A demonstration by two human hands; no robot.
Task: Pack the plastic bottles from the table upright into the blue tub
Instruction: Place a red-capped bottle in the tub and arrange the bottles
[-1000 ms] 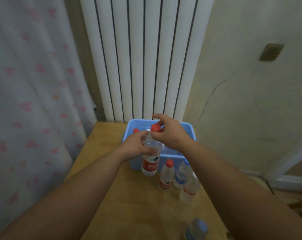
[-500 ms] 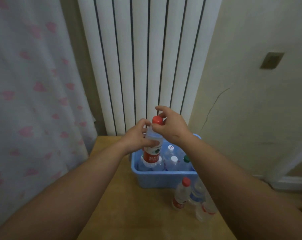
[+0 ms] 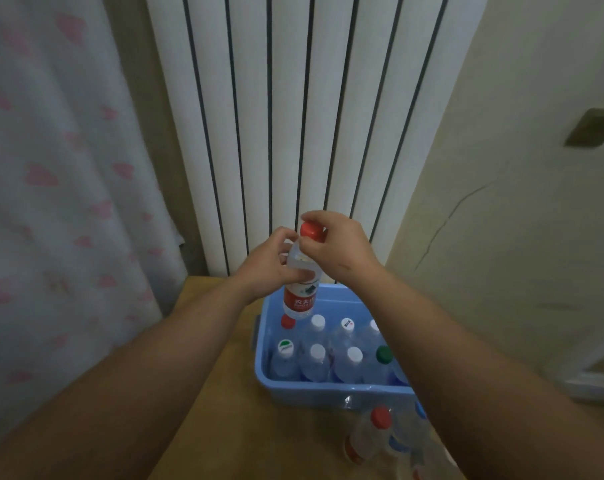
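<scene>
I hold a clear plastic bottle (image 3: 299,299) with a red cap and red label upright above the far left corner of the blue tub (image 3: 328,393). My left hand (image 3: 269,265) grips its shoulder. My right hand (image 3: 335,247) pinches the red cap. Several bottles stand upright in the tub, with white, green and red caps, among them a green-capped one (image 3: 383,355). In front of the tub a red-capped bottle (image 3: 370,434) and other bottles stand on the wooden table (image 3: 224,427), partly hidden by my right forearm.
A white ribbed radiator (image 3: 293,116) rises behind the table. A pale curtain with pink shapes (image 3: 61,168) hangs at the left. A cream wall (image 3: 518,220) with a crack and a switch plate (image 3: 591,131) stands at the right.
Both hands have lifted the red-capped bottle from the table side of the tub to above its far left corner. The view has moved closer over the tub.
</scene>
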